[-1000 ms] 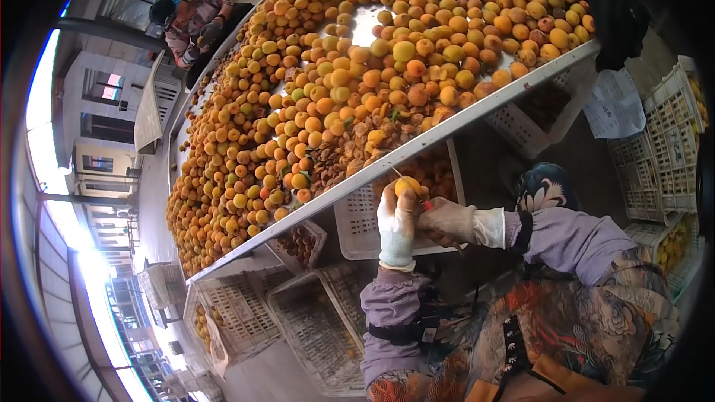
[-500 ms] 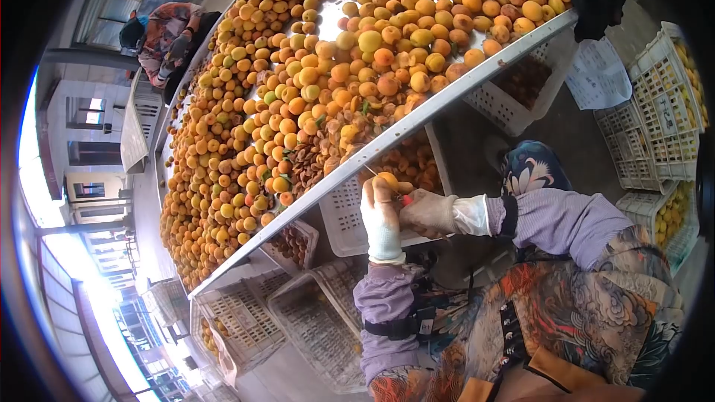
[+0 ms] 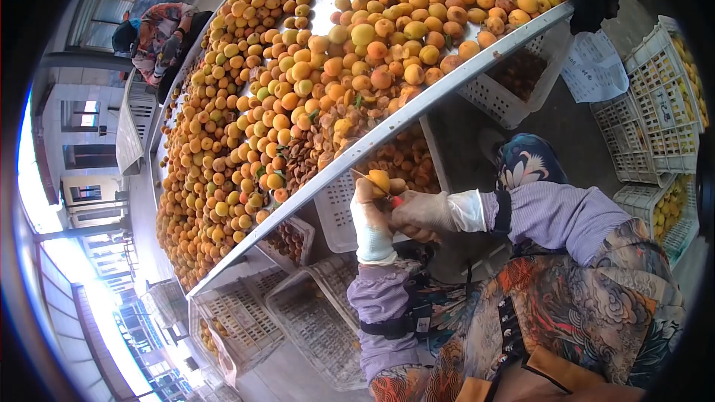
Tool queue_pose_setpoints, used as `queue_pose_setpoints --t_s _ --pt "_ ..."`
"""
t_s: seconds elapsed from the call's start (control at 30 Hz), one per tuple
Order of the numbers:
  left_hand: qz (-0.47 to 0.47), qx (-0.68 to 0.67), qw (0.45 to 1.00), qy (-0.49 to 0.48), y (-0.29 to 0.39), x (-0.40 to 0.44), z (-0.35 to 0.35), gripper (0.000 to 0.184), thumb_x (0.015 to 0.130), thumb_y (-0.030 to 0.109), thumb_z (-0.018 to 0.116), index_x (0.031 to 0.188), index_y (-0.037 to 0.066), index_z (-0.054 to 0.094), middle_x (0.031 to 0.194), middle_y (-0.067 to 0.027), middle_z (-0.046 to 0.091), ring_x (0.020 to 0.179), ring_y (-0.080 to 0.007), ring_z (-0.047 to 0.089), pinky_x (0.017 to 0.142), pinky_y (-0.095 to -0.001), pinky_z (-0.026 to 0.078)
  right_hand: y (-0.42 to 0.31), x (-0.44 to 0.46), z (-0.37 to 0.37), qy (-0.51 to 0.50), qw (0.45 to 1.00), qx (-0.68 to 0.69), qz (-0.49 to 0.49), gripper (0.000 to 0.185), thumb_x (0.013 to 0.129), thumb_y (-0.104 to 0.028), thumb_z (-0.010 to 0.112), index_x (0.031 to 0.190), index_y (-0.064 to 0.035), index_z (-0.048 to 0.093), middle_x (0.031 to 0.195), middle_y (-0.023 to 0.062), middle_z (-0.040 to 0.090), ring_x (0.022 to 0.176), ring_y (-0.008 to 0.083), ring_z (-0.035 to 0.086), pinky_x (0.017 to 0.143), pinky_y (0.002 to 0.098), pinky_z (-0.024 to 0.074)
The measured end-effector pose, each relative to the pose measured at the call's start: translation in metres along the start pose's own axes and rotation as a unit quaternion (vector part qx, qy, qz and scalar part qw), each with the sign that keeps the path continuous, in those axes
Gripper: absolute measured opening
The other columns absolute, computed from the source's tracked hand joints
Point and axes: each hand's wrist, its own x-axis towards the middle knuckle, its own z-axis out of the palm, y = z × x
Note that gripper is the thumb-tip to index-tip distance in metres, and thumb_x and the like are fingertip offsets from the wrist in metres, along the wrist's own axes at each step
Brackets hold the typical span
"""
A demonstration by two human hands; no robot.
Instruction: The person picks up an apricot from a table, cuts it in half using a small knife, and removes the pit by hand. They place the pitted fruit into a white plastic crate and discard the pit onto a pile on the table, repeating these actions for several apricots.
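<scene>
My left hand (image 3: 368,212), in a white glove with bare fingertips, is closed around an orange apricot (image 3: 379,180). From the other side my right hand (image 3: 423,212) grips a small knife with a red handle (image 3: 395,201). Its thin blade (image 3: 359,173) shows beside the fruit, partly hidden by it. Both hands meet just off the metal rim (image 3: 380,135) of a sloping table heaped with apricots (image 3: 305,82). Opened fruit halves (image 3: 339,138) and a pile of brown pits (image 3: 302,160) lie by that rim. Below my hands stands a white crate (image 3: 335,212) with orange fruit pieces inside.
White crates (image 3: 242,313) stand on the floor at the lower left, one with pits. Stacked crates (image 3: 648,119) of yellow fruit are on the right, near a hanging paper sheet (image 3: 596,67). Another person (image 3: 160,41) bends over the far side of the table.
The apricot shows more clearly above my left fingers, and the blade beside it has shifted slightly. The whole view has moved a little; both hands stay close together.
</scene>
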Motion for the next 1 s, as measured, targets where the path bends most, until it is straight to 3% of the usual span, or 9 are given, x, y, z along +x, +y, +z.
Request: queue_pose_setpoints --t_s 0.2,0.27,0.43,0.5,0.6,0.7,0.8,0.9,1.0 --pt "-0.014 -0.139 0.990 0.009 0.002 -0.003 -0.006 0.047 0.090 0.044 0.049 0.109 0.000 0.055 0.097 -0.0147 0.062 0.084 -0.0247 0.061 0.073 -0.0353 0.052 -0.005 0.005 0.001 -0.062 0.997 0.028 0.023 0.023 0.079 -0.015 0.056 0.061 -0.0134 0.043 0.047 -0.0026 0.036 0.034 0.0076 0.030 0.030 0.0249 0.0211" --pt "0.002 -0.144 0.990 0.001 -0.002 0.004 -0.020 0.048 0.090 0.043 0.051 0.111 0.000 0.053 0.096 -0.0149 0.062 0.084 -0.0260 0.061 0.074 -0.0365 0.052 -0.006 0.004 0.008 0.021 0.999 -0.041 -0.004 0.021 0.079 -0.017 0.057 0.064 -0.0128 0.044 0.048 -0.0033 0.037 0.036 0.0075 0.031 0.031 0.0245 0.0225" --pt "0.056 -0.114 0.992 0.012 -0.014 0.015 -0.037 0.045 0.090 0.038 0.053 0.115 0.000 0.051 0.095 -0.0125 0.061 0.087 -0.0265 0.060 0.077 -0.0375 0.051 -0.003 0.013 0.008 0.059 0.998 -0.016 0.034 0.015 0.079 -0.019 0.060 0.070 -0.0097 0.052 0.049 -0.0038 0.037 0.037 0.0075 0.032 0.033 0.0242 0.0236" --pt "0.087 -0.099 0.991 0.031 -0.016 0.013 -0.040 0.038 0.094 0.028 0.048 0.120 0.001 0.048 0.105 -0.0106 0.057 0.095 -0.0225 0.057 0.082 -0.0378 0.049 -0.001 0.014 0.009 0.083 0.995 -0.041 0.047 0.014 0.079 -0.020 0.061 0.073 -0.0086 0.055 0.049 -0.0039 0.037 0.038 0.0073 0.032 0.033 0.0242 0.0238" --pt "0.155 -0.092 0.977 0.117 -0.016 0.016 -0.044 0.041 0.092 0.038 0.050 0.116 0.005 0.051 0.098 -0.0103 0.060 0.092 -0.0230 0.058 0.079 -0.0406 0.048 0.003 0.016 0.007 0.056 0.997 -0.033 0.046 0.014 0.078 -0.022 0.062 0.077 -0.0077 0.059 0.050 -0.0039 0.038 0.038 0.0071 0.032 0.033 0.0241 0.0237" --pt "0.146 -0.074 0.974 0.159 -0.015 0.016 -0.053 0.041 0.093 0.041 0.048 0.115 0.007 0.052 0.101 -0.0099 0.061 0.093 -0.0236 0.058 0.083 -0.0444 0.046 0.004 0.017 0.005 0.082 0.995 -0.013 0.059 0.017 0.078 -0.023 0.063 0.076 -0.0069 0.058 0.051 -0.0036 0.040 0.038 0.0074 0.033 0.033 0.0239 0.0236" --pt "0.128 -0.111 0.975 0.140 -0.004 0.015 -0.050 0.041 0.093 0.042 0.045 0.114 0.008 0.053 0.100 -0.0102 0.062 0.092 -0.0237 0.059 0.086 -0.0445 0.044 0.000 0.014 0.013 0.084 0.994 -0.071 0.026 0.017 0.078 -0.023 0.063 0.079 -0.0060 0.058 0.052 -0.0028 0.042 0.036 0.0080 0.033 0.033 0.0240 0.0238" --pt "0.095 -0.165 0.977 0.094 0.002 0.008 -0.046 0.043 0.093 0.042 0.044 0.113 0.005 0.055 0.097 -0.0102 0.062 0.089 -0.0242 0.059 0.083 -0.0414 0.047 -0.011 0.007 0.012 0.088 0.992 -0.031 -0.083 0.015 0.081 -0.020 0.058 0.084 -0.0051 0.057 0.050 -0.0010 0.042 0.034 0.0091 0.034 0.031 0.0243 0.0253" --pt "0.002 -0.212 0.977 -0.029 0.003 0.000 -0.031 0.047 0.093 0.041 0.041 0.111 0.000 0.056 0.096 -0.0106 0.062 0.083 -0.0245 0.061 0.071 -0.0376 0.052 -0.038 -0.013 0.014 0.055 0.952 0.010 -0.300 0.018 0.091 -0.022 0.049 0.084 -0.0060 0.052 0.050 -0.0020 0.039 0.036 0.0080 0.035 0.032 0.0234 0.0256"
